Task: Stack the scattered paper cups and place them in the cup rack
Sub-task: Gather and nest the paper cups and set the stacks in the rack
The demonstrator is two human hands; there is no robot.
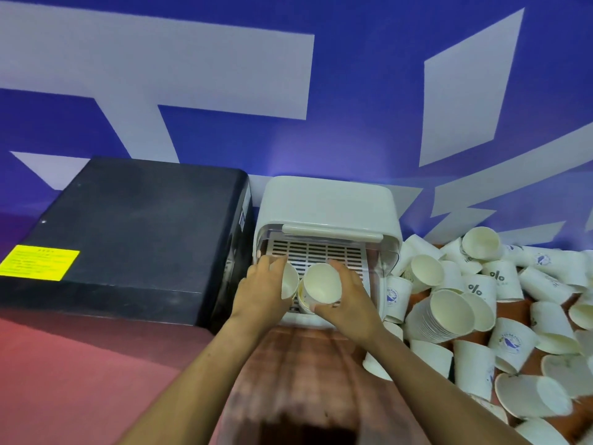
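Observation:
A white cup rack (327,203) with its lid raised stands at the back of the counter, a slotted tray (324,253) showing inside. My left hand (260,292) grips a white paper cup (290,281) at the rack's left front. My right hand (349,303) holds another cup stack (321,284), mouth facing me, in front of the tray. Both hands are at the rack's opening. A large heap of scattered paper cups (500,303) lies to the right, including a nested stack (439,316) on its side.
A black machine (128,232) with a yellow label (38,261) stands left of the rack, close to my left hand. A blue and white wall (288,91) rises behind. The brown counter (305,364) runs under my arms.

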